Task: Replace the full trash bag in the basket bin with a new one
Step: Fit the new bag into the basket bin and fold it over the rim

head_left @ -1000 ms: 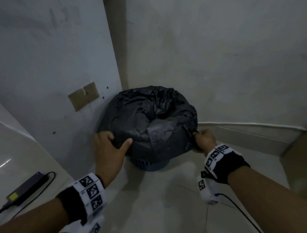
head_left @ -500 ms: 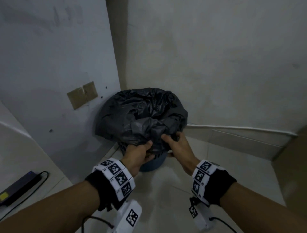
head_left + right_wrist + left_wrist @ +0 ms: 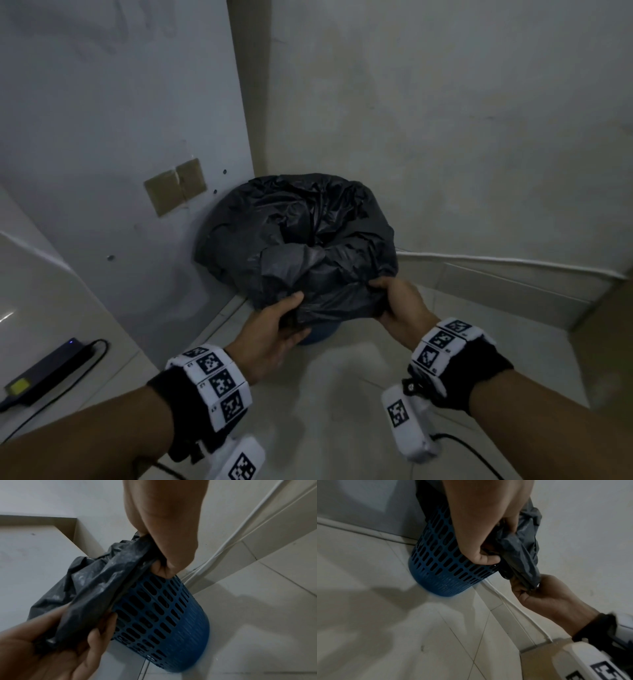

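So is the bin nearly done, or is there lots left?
Lots left. Both hands, left hand and right hand, grip the near edge of the black trash bag, peeling it off the blue basket bin. The bag is not yet lifted out. No new bag is visible.

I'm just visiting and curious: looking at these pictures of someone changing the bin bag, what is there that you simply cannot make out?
- What the black trash bag contains: its folded top hides the inside in the head view.
- Most of the blue basket bin in the head view: the bag's overhang covers it.
- The left hand fingertips: buried in bag folds.
- The right hand fingertips: likewise.
- A new bag: none visible in any view.
- The dark device on the floor: too small to identify.
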Demonstrator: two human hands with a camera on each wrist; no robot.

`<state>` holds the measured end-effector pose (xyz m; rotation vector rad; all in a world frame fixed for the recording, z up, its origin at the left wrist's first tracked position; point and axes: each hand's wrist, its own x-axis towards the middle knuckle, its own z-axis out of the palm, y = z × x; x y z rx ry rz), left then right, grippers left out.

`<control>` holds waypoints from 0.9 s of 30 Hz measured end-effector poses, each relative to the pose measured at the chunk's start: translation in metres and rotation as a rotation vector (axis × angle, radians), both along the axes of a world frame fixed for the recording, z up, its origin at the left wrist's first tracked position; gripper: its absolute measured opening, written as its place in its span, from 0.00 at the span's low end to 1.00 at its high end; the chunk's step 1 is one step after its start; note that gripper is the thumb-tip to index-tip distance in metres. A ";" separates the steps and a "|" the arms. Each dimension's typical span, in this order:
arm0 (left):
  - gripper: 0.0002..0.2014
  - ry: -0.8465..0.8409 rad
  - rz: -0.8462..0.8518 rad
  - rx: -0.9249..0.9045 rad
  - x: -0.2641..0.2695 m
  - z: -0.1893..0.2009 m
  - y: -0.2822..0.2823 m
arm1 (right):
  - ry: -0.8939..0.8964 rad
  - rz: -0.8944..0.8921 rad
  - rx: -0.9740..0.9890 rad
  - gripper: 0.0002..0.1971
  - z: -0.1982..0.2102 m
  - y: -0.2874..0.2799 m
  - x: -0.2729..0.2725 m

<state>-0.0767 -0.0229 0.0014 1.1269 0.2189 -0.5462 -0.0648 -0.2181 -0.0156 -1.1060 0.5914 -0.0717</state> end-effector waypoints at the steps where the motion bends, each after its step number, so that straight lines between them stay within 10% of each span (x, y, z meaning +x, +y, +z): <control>1: 0.17 0.003 0.000 -0.014 0.000 -0.001 0.002 | 0.011 -0.039 -0.068 0.10 -0.002 -0.004 0.001; 18: 0.19 -0.230 -0.301 0.349 -0.013 -0.017 0.015 | -0.214 -0.056 -1.001 0.09 -0.008 0.009 -0.037; 27: 0.18 -0.100 0.335 0.527 0.007 -0.033 0.006 | -0.004 -0.125 -0.703 0.15 -0.024 0.024 -0.034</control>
